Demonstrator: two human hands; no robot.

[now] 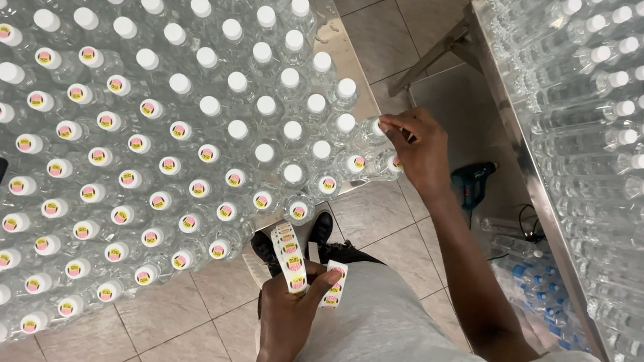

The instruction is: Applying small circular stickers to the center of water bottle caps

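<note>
1. The bottle table's edge (pixel 339 49) runs just left of the right hand (pixel 419 146); open tiled floor (pixel 391 221) lies below.
2. The right hand's fingertips pinch a bottle cap (pixel 375 128) at the corner.
3. The left hand (pixel 293 314), low and apart, grips a sticker strip (pixel 290 253).

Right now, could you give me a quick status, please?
Left hand holds sticker strip. Right hand pressing on bottle cap, table edge. Nothing in the way.
</note>
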